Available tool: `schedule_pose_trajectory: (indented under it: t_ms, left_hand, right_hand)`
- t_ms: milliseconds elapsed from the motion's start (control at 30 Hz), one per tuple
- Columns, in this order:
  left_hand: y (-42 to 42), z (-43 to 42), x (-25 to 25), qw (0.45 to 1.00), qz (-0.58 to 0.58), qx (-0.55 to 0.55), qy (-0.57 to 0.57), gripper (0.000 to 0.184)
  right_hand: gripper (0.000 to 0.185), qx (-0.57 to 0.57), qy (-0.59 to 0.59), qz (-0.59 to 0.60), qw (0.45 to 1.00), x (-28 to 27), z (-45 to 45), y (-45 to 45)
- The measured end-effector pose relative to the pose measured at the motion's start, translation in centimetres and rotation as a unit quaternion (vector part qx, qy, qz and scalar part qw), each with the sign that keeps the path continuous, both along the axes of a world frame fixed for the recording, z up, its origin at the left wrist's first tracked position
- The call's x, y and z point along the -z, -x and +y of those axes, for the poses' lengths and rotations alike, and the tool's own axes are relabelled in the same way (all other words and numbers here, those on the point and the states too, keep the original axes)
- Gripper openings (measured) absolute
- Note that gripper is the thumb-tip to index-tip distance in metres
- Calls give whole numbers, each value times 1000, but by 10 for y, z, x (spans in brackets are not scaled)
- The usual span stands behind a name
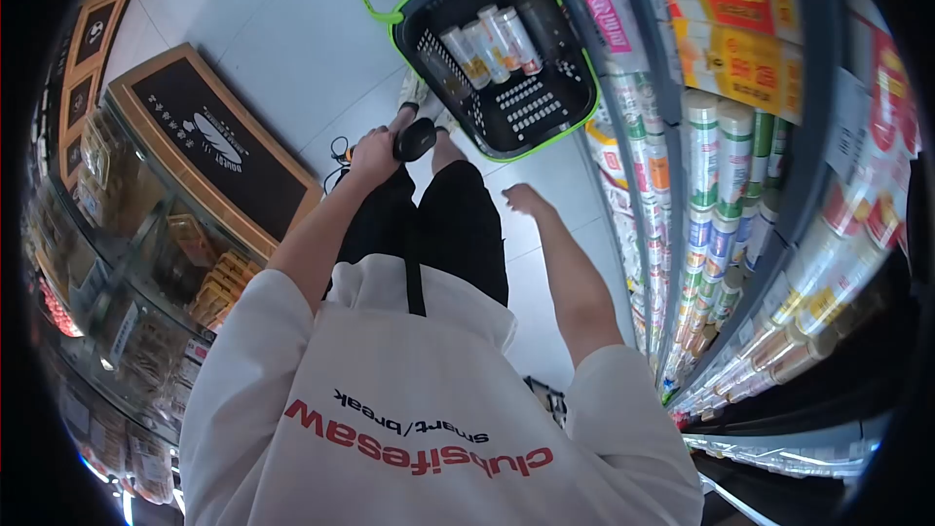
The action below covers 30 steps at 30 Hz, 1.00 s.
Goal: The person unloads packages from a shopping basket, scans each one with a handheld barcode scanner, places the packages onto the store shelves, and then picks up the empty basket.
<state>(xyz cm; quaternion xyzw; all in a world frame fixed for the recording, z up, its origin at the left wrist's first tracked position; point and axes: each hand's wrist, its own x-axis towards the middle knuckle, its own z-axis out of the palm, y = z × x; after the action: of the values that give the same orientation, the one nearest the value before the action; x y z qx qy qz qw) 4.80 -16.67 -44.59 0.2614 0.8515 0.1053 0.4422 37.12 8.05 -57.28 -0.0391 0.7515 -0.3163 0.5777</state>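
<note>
My left hand (375,158) is closed around a black, rounded object (415,140) in front of my thighs; what it is I cannot make out. Thin dark cables (338,154) show just beside that hand. Low by my right side hangs my right hand (524,200), with nothing visible in it and a finger pointing out. Ahead of me on the floor stands a black shopping basket (531,127) with a green rim. Several clear-and-white tubes (495,42) lie side by side inside it. The basket's green handle is folded to its far side, and neither hand touches it.
Along my right runs a shelf rack (657,136) with rows of cylindrical packages (719,161) and red-yellow packs (735,29). To my left is a wood-edged display counter (219,136) with packaged goods (224,287). Grey tiled floor (282,15) lies between them.
</note>
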Motion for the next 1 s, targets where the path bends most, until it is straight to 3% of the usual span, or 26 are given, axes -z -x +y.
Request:
schedule_pose_trajectory:
  t_ms: [33,100,133,167,200,233,267,367,400,433,467,567,633,667,733,867,1000]
  left_hand:
    - [-4,3,7,1000,-3,-8,3,26]
    - [-9,10,23,1000,7,-12,-18,30]
    - [-15,11,35,999,26,-18,-35,31]
    - [-26,9,44,998,42,-28,-49,32]
    - [-34,6,52,999,27,-25,-40,33]
    - [-39,5,61,999,13,-20,-33,35]
    - [-40,7,69,999,1,-16,-29,36]
    - [-49,18,70,998,33,26,-47,33]
    - [-47,25,71,999,16,27,-43,31]
    - [-46,29,71,999,18,25,-39,31]
    - [-45,33,71,999,21,24,-35,31]
    - [-41,31,78,999,32,16,-30,33]
    - [-38,29,80,998,46,10,-38,35]
    - [-35,25,82,998,41,-4,-45,38]
    - [-28,21,84,999,32,-23,-34,39]
    - [-19,13,89,998,48,-29,-25,42]
    - [-13,13,92,997,65,-33,-33,41]
  right_hand:
    - [38,175,-119,-103,972,11,-1,3]
    - [39,288,-154,-61,943,12,13,45]
    - [33,358,-119,-30,926,48,20,52]
    - [25,230,-82,177,953,121,28,32]
    - [22,500,-33,-45,864,112,36,75]
    - [21,566,19,-66,821,69,49,134]
    - [22,545,52,-87,832,71,65,166]
    - [34,619,45,-85,779,129,100,213]
    - [29,709,-5,-27,705,134,99,227]
    - [31,684,-36,-17,729,162,114,233]
    - [33,693,-94,52,713,189,120,236]
    - [45,492,-288,49,820,211,130,244]
    - [51,392,-362,64,843,254,141,228]
    - [52,394,-398,81,825,287,148,215]
    - [63,397,-359,-9,844,288,163,224]
    - [90,398,-361,73,840,345,162,210]
    - [96,404,-400,65,820,320,130,229]
